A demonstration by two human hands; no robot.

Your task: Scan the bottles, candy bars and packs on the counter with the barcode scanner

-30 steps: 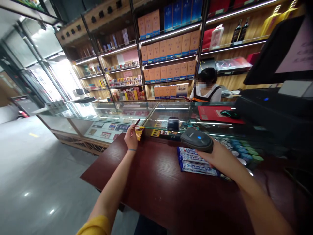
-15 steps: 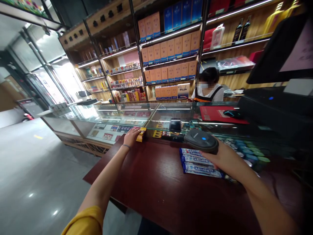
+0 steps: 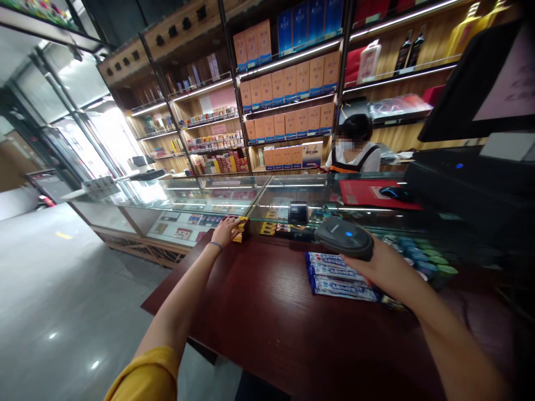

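My right hand (image 3: 371, 257) is wrapped round a dark grey barcode scanner (image 3: 345, 236) with a small blue light, held over the right side of the counter. Below it lie blue-and-white long wrapped packets (image 3: 340, 285), side by side; my hand and the scanner cover part of them. At the far left end of the dark red wooden counter (image 3: 259, 312), my left hand (image 3: 224, 231) has its fingers over a small stack of yellow packets (image 3: 241, 228), gripping it from its left side. The fingertips are small and partly hard to make out.
A glass display case (image 3: 209, 192) adjoins the counter's far edge. Several cans (image 3: 426, 259) stand beyond my right forearm. A monitor (image 3: 472, 83) and a mouse (image 3: 393, 192) on a red mat (image 3: 359, 194) are at right. A person (image 3: 355, 147) is behind the case, before stocked shelves.
The view has shifted very slightly. My left fingers have moved a little over the yellow packets. My right hand and the scanner stay almost where they were.
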